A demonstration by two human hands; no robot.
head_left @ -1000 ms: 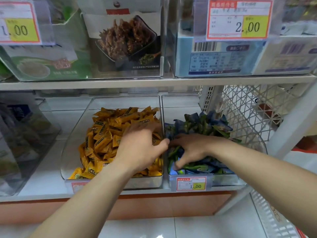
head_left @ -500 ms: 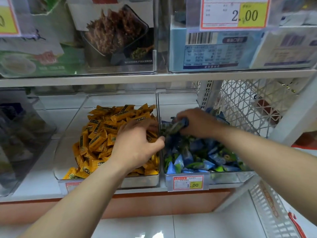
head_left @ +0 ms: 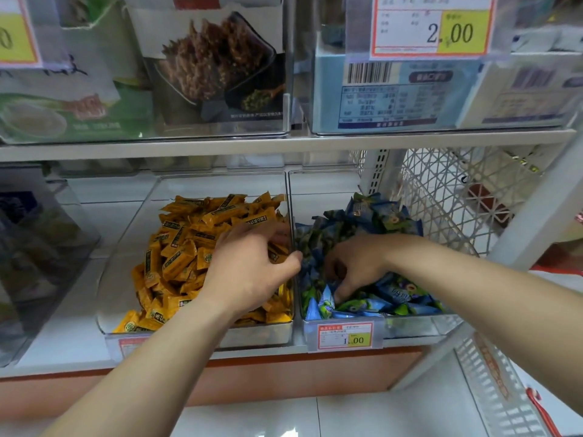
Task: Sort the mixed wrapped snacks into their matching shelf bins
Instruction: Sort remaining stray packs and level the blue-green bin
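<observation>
Yellow wrapped snacks point(head_left: 189, 247): small flat bars in crinkled film, heaped loose in the left clear bin point(head_left: 126, 234). Blue-green wrapped snacks point(head_left: 378, 216): small pillow packs with crimped ends, heaped in the right clear bin point(head_left: 416, 326), touching its dividing wall.

Handling, judged: each piece light, the film slick and soft, the contents probably firm. The piles look ready to shift and slide when disturbed. Best hold is likely a pinch across the body or on a crimped end, one piece at a time.

Left hand point(head_left: 249, 269): over the yellow heap beside the divider, fingers bent down into the wrappers, tips hidden. Cannot tell if it holds one.

Right hand point(head_left: 356, 263): in the blue-green heap, fingers curled, tips buried among packs. Hold not confirmed.

Price tag point(head_left: 345, 337) is clipped to the right bin's front. Both bins sit on the white shelf point(head_left: 63, 342).
</observation>
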